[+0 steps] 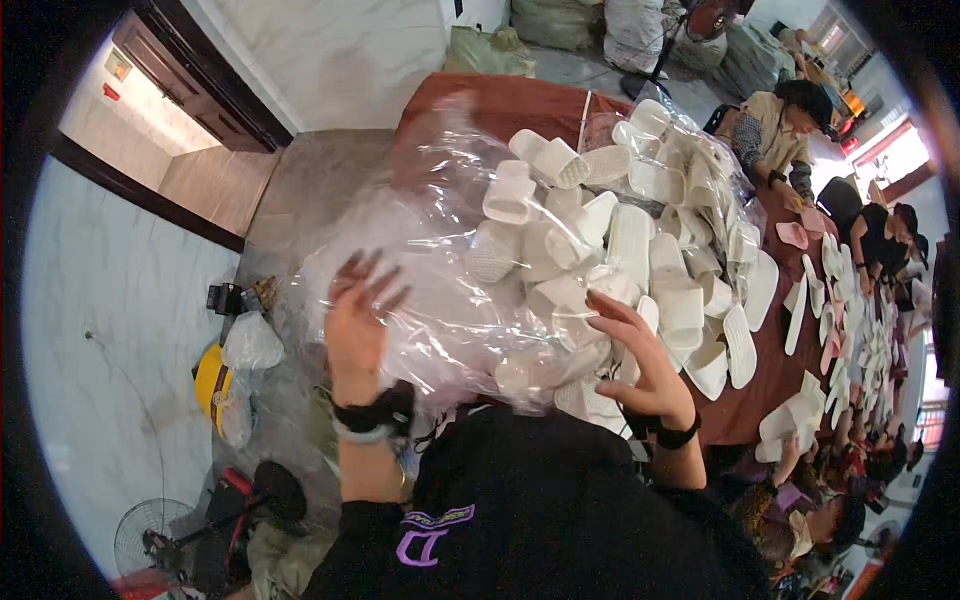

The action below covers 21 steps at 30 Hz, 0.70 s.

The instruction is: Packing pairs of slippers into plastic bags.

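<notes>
A big clear plastic bag point(440, 290) lies over the left part of the table, and its far left side is smeared by motion. Many white slide slippers point(630, 245) are heaped to the right, some under the film and some outside it. My left hand point(358, 325) is over the bag's left side, fingers spread and slightly blurred, gripping nothing visible. At the near side of the heap, my right hand point(645, 365) has its fingers apart beside the slippers and film. Whether its fingertips touch them I cannot tell.
A red-brown covered table point(480, 95) runs off to the right, with more slippers and several people along it. One person point(780, 140) handles pink slippers point(793, 235). Large sacks point(555, 22) stand behind. A fan point(160, 540) and a yellow round object point(212, 385) are at left.
</notes>
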Available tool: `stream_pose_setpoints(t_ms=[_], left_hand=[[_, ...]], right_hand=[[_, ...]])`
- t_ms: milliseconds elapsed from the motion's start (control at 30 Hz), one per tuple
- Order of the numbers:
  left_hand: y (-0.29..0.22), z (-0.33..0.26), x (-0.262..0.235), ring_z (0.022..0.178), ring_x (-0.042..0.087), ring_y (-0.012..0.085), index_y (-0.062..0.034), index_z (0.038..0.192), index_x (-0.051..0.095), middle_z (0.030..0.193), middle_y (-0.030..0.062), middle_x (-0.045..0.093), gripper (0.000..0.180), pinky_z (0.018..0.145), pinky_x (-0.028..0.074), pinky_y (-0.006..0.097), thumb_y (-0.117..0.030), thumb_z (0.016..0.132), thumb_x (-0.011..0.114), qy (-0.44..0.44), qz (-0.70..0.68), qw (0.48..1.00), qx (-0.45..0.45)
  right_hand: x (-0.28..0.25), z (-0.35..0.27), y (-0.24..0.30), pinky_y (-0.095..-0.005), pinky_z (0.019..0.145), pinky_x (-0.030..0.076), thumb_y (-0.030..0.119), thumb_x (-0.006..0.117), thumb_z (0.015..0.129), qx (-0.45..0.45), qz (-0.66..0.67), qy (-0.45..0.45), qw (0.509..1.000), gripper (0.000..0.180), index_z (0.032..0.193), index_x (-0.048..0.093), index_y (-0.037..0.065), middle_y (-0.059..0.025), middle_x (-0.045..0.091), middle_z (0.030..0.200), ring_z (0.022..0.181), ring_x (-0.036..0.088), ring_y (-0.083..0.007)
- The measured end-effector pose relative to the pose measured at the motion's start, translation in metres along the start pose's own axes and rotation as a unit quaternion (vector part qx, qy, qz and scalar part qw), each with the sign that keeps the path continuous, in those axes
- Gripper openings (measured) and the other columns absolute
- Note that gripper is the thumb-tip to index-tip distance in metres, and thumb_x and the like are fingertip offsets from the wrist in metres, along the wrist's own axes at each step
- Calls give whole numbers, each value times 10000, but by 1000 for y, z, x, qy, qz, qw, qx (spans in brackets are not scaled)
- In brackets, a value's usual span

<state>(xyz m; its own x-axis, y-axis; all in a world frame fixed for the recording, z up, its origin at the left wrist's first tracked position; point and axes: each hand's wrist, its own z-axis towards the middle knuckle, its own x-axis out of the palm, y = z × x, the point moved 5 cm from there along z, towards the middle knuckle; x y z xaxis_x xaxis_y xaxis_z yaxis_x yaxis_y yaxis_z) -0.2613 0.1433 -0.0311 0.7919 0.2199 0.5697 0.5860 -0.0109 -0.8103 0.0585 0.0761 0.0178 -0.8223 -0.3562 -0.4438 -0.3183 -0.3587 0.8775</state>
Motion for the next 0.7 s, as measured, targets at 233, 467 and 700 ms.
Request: stream_pose_setpoints(t_ms=[233, 467, 700], left_hand=[[48, 53, -169, 1021, 579, 331, -1, 1290, 349, 1235, 222, 489, 423, 808, 532, 409, -80, 896, 481, -73, 149, 977, -137], [52, 86, -282, 1187, 434, 340, 39, 1333, 255, 1288, 227, 416, 644, 941, 416, 454, -165, 836, 609, -212, 561, 800, 6], [84, 55, -144, 1303, 265, 364, -146, 1399, 284, 1420, 166, 287, 822, 1042, 240, 510, -362, 725, 702, 1, 800, 570, 189]], right_hand=[[119, 6, -125, -434, 1037, 309, 379, 647, 805, 35, -54, 138, 988, 625, 1350, 409, 185, -241, 272, 1415, 1262, 341, -406], [220, 34, -172, -444, 1010, 341, 415, 578, 827, 12, -179, 250, 951, 604, 1370, 376, 244, -260, 275, 1407, 1225, 384, -420], [228, 28, -194, -514, 978, 339, 415, 564, 825, 3, -215, 256, 942, 593, 1366, 381, 258, -264, 289, 1397, 1155, 418, -469]])
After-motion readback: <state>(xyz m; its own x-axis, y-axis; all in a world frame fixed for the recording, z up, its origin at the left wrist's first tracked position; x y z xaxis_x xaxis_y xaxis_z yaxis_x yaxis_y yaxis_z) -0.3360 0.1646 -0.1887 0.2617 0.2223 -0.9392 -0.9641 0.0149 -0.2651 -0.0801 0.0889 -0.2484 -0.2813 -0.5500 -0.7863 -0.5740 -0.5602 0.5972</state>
